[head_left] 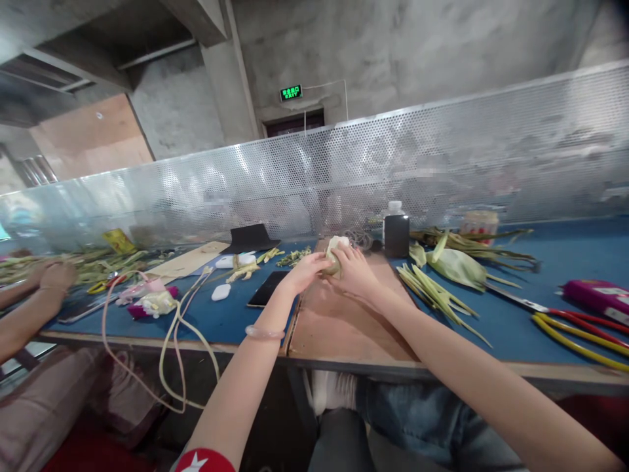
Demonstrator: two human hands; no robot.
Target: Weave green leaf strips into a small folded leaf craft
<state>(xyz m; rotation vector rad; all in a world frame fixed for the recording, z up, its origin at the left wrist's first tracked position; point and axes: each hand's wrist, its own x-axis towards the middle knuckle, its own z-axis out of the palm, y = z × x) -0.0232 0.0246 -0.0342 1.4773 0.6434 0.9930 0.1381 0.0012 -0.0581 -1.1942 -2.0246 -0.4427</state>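
Pale, husk-like bundle (334, 265) was pinched between left hand (305, 272) and right hand (356, 269) over the brown board (339, 324); light, even pressure seemed best.

Held bundle (333, 265) leafy (finish unclear); perforated partition (354, 167) shiny metal; wall (417, 52) rough, matt concrete.
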